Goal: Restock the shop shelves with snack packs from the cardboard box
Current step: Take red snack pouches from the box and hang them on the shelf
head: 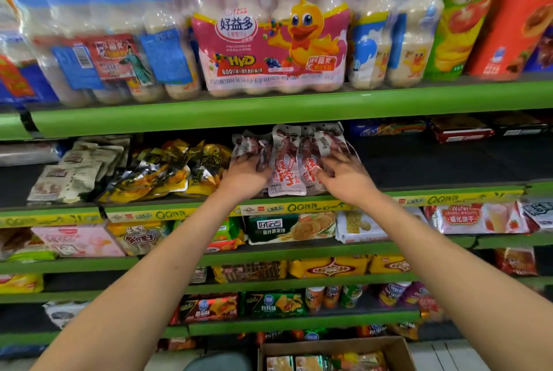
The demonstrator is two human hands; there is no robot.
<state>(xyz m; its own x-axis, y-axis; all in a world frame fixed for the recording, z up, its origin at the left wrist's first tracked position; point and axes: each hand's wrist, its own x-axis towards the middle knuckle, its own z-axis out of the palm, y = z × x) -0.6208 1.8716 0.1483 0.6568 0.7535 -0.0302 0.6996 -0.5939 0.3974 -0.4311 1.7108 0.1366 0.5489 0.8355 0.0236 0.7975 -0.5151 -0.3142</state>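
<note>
Several white-and-red snack packs (288, 158) stand fanned upright on the dark shelf (434, 161) under the green rail. My left hand (244, 176) grips the left side of the bunch, fingers curled over the packs. On the right side my right hand (345, 176) holds the packs with spread, bent fingers. The cardboard box (401, 349) sits on the floor at the bottom, with more packs inside.
Yellow-and-black snack bags (167, 173) and pale packs (71, 173) fill the same shelf to the left. Bottled yoghurt drink multipacks (269, 50) stand on the shelf above. Biscuit packs line the lower shelves. Right of the packs, only biscuit boxes (463, 131) lie at the shelf's back.
</note>
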